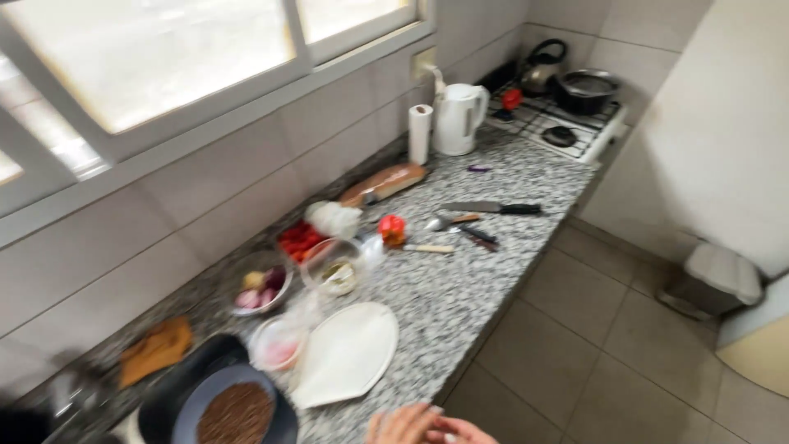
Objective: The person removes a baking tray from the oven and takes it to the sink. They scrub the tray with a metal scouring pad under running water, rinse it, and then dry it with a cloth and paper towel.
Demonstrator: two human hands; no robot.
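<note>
Head view: a speckled tabletop [460, 296] runs under a window toward a stove [567, 123]. At far left, an orange cloth [154, 349] lies by the wall. Next, at the bottom edge, a dark pan [177, 395] carries a blue plate [283, 419] of brown grains [237, 413]. Just right of it stand a small pink-filled bowl [275, 345] and a white plate [345, 353]. Behind these sit a bowl of onions [261, 288], a glass bowl [333, 267] and a red tray [300, 240]. Further right lie a red pepper [392, 228], spoons [452, 222] and a knife [493, 208]; a bread loaf [385, 182], paper roll [420, 133] and white kettle [458, 119] stand along the wall.

One hand [427, 427] shows at the bottom edge, partly cut off; left or right cannot be told. Its fingers [448, 426] are curled, holding nothing visible; blur hides whether they are closed. The white plate is nearest, just left of and above the fingers, apart from them.
</note>
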